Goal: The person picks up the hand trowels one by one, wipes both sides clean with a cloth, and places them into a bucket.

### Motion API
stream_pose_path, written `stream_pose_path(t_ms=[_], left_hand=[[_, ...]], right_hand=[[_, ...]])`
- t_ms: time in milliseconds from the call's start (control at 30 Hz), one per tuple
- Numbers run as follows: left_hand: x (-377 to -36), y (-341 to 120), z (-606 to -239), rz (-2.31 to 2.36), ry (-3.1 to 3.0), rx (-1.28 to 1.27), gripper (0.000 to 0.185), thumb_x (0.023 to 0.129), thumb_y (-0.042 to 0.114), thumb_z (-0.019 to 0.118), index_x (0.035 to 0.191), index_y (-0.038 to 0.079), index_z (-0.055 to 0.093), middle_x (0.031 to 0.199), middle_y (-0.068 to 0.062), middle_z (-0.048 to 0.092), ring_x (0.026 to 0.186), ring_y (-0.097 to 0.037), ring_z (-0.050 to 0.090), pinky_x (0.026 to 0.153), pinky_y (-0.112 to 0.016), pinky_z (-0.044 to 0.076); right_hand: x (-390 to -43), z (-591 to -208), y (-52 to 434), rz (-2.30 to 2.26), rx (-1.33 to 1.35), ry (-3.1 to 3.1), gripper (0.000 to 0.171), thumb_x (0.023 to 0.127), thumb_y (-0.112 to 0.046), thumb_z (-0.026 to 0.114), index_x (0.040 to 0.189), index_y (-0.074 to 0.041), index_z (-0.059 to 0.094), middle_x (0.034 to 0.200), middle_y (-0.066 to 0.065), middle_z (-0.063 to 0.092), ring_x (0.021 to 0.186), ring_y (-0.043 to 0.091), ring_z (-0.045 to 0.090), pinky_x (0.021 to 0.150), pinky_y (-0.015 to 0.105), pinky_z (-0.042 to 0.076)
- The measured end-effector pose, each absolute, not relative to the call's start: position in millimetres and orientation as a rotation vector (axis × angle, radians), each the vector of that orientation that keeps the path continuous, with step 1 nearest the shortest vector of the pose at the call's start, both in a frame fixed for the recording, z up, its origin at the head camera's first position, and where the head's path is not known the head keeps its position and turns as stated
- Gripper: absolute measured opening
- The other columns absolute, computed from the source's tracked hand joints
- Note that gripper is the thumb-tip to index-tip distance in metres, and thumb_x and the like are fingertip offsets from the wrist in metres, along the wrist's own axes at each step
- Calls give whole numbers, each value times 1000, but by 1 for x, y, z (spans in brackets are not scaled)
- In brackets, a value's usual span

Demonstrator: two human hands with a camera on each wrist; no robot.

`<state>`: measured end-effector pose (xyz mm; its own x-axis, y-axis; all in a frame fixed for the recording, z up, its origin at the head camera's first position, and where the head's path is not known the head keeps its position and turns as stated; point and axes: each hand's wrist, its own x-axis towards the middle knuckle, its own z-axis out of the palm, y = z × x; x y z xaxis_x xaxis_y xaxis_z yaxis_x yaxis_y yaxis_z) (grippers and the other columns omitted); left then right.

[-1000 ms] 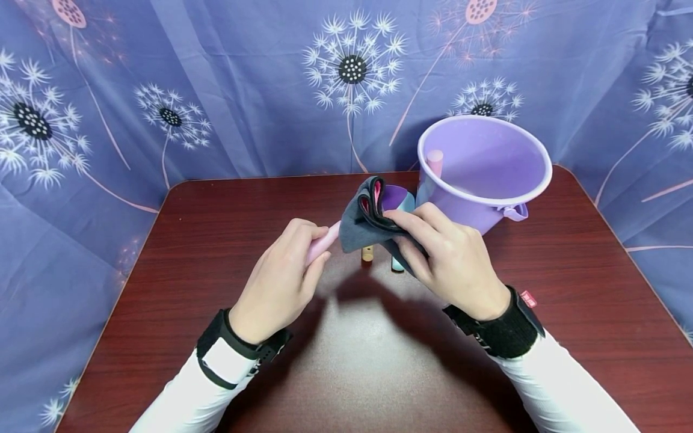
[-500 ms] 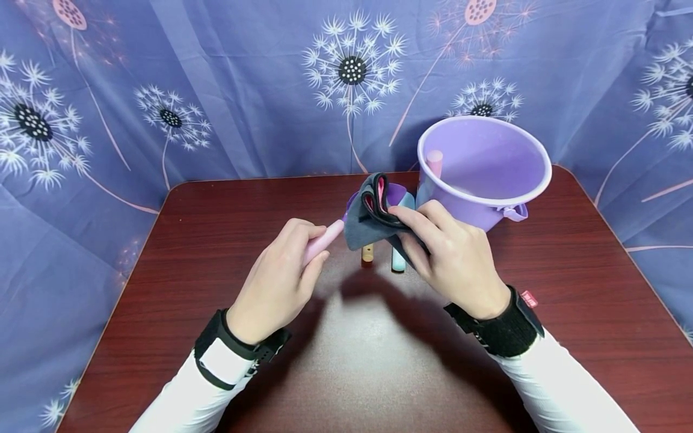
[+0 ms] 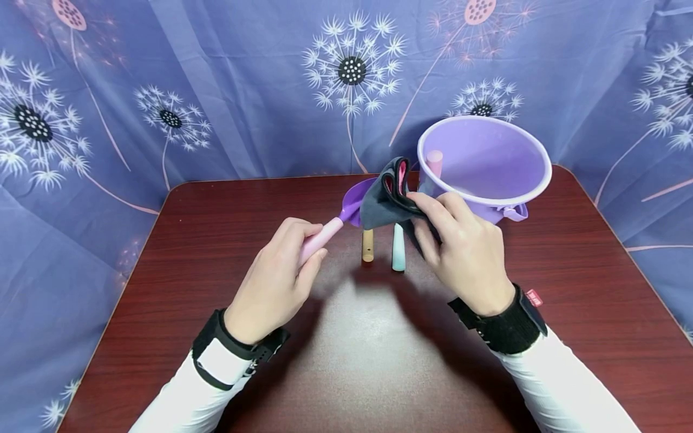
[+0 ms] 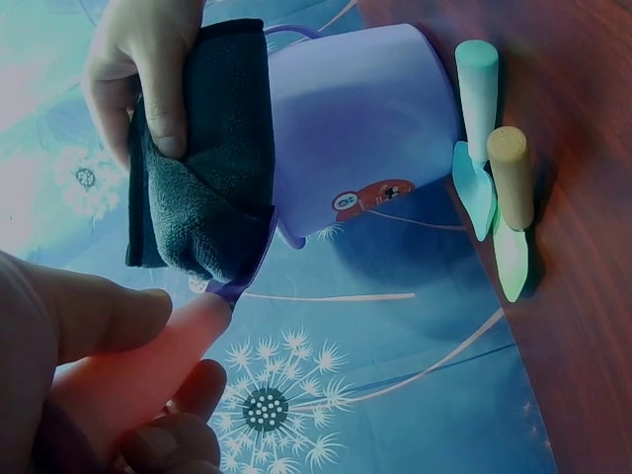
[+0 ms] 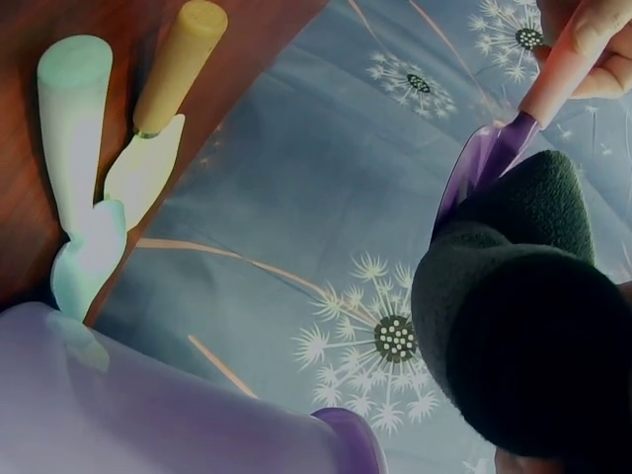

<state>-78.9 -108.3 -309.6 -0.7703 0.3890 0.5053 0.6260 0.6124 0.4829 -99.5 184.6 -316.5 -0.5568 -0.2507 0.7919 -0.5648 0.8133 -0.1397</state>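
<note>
Left hand (image 3: pixel 278 273) fingers curled round pink handle of purple scoop (image 3: pixel 354 204); right hand (image 3: pixel 465 252) fingers pinched folded cloth (image 3: pixel 387 201) over scoop blade.

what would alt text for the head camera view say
Over a dark red table, a left hand holds the pink handle of a purple toy shovel while the right hand grips a folded grey cloth against its blade. Behind stand a purple bucket and two small toy tools, tan-handled and mint-handled.
</note>
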Motion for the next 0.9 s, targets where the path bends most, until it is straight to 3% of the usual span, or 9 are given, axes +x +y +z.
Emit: stream_pose_path(t_ms=[500,900], left_hand=[[-79,-110,-309,-959,-2484,-780,30,99,8,73,126,3,62,114,-8,63,90,-20,60,81,-39,53],[-79,-110,-308,-989,-2464,-751,30,99,7,74,125,2,62,115,-9,63,94,-21,61,83,-39,53]], right_hand=[[-101,-313,190,472,454,-2172,34,105,-24,59,134,-15,72,100,12,65,59,32,61,46,49,43],[-100,-314,189,445,462,-2172,34,104,-22,59,135,-14,71,98,12,64,54,32,55,45,49,42]])
